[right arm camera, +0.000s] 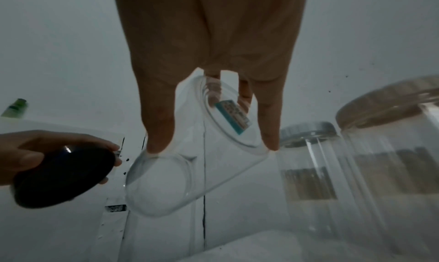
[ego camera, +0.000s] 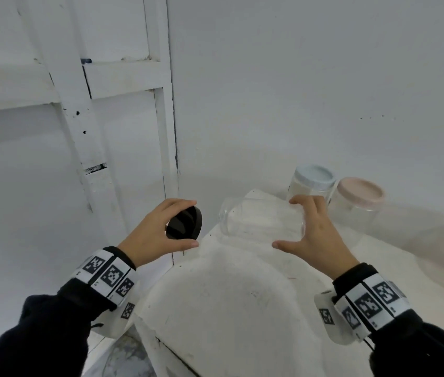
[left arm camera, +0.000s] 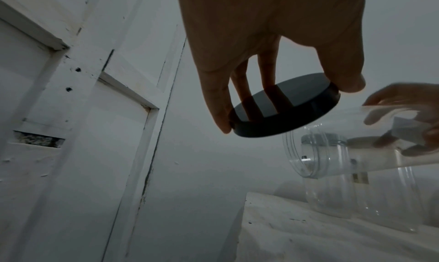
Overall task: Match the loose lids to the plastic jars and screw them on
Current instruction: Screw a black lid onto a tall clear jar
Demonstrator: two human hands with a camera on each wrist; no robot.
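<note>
My left hand [ego camera: 161, 229] grips a round black lid [ego camera: 185, 223] by its rim between thumb and fingers, held in the air left of the table corner. The same black lid [left arm camera: 285, 106] fills the left wrist view. My right hand [ego camera: 307, 227] holds a clear plastic jar [ego camera: 261, 220] tipped on its side above the table, its open mouth pointing left toward the lid. A small gap separates lid and mouth. In the right wrist view the clear jar [right arm camera: 190, 162] shows a label on its base, with the black lid [right arm camera: 64, 176] at left.
Two clear jars stand upright at the back of the white table [ego camera: 229, 295]: one with a pale blue lid [ego camera: 314, 174], one with a pink lid [ego camera: 360, 191]. A white panelled door [ego camera: 93, 118] stands to the left, a white wall behind.
</note>
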